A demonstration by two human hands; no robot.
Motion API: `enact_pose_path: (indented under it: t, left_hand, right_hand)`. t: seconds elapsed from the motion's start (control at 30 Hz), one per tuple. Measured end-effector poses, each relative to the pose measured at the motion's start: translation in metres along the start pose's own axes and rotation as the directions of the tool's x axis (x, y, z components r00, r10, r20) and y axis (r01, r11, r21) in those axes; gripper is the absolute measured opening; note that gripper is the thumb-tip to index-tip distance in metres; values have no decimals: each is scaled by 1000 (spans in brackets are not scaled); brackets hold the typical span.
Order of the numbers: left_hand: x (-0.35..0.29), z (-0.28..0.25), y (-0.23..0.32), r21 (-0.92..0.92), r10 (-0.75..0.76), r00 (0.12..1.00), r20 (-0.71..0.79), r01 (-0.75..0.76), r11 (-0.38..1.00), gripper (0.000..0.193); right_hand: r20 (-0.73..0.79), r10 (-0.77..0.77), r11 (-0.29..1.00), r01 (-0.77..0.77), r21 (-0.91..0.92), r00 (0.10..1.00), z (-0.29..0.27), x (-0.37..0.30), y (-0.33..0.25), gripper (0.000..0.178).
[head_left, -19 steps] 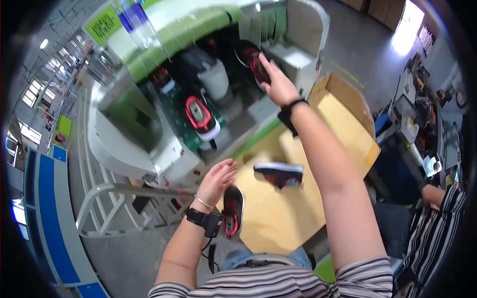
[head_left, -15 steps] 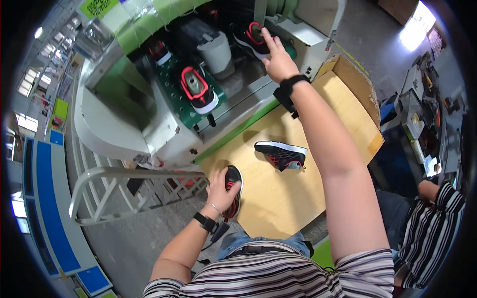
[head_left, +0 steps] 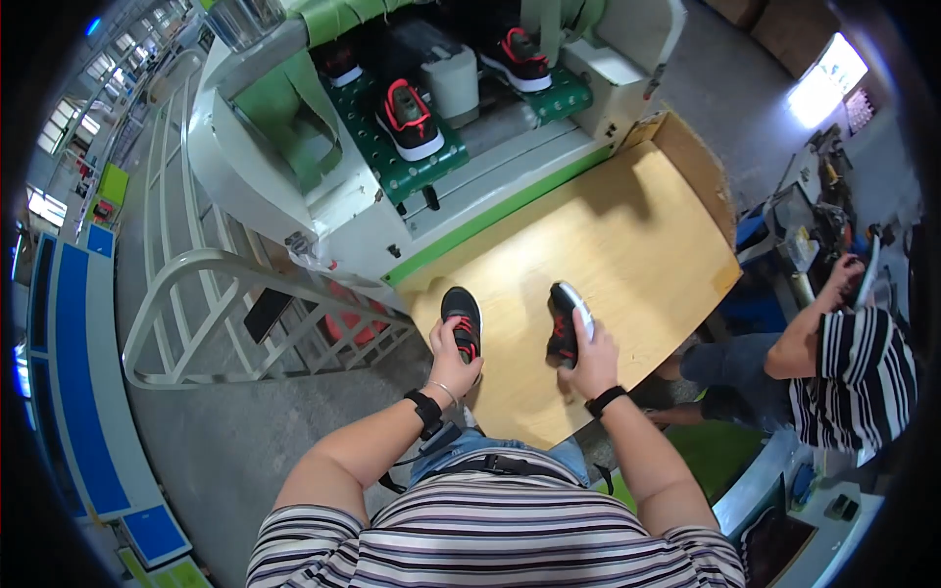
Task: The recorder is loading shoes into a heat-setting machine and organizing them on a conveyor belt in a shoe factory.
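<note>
Close to the board's left edge, my left hand (head_left: 454, 365) grips a black sneaker (head_left: 461, 306) with red laces by its heel end, toe pointing away from me. My right hand (head_left: 591, 363) is closed round the rear of a second black sneaker (head_left: 563, 328). That one is tilted, so its white sole edge shows on the right beside my thumb and fingers. Both shoes are at the pale wooden board (head_left: 627, 245); whether the right one touches it I cannot tell.
Beyond the board stands a white and green machine (head_left: 343, 230). Its green perforated plates (head_left: 446, 162) carry more sneakers, one being a red-collared sneaker (head_left: 410, 122). A cardboard flap (head_left: 696, 181) borders the board's right. A metal rack (head_left: 196, 263) is at left; a person in stripes (head_left: 853, 377) works at right.
My right hand has come back from the machine's right-hand shoe and taken hold of the sneaker that lay sideways on the board, turning it toe-away. My left hand's sneaker has moved slightly farther away.
</note>
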State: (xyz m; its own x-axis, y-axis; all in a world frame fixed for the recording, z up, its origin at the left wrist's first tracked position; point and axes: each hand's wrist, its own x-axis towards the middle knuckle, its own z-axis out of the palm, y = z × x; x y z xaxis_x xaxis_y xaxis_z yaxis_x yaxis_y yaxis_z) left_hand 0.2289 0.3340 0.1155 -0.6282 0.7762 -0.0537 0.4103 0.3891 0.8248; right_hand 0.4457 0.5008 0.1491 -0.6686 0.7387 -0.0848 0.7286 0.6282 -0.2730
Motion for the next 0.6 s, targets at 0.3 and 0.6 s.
enact_pose_path:
  t: [0.3,0.6]
  left_hand:
    - [-12,35,12,-122,150,778,611,-95,988,82]
    - [13,-6,3,379,5,646,763,-454,807,108]
  right_hand:
    - [78,312,825,-311,472,947,32,-70,-24,96]
    - [-189,234,756,-56,653,954,62,-93,-17,92]
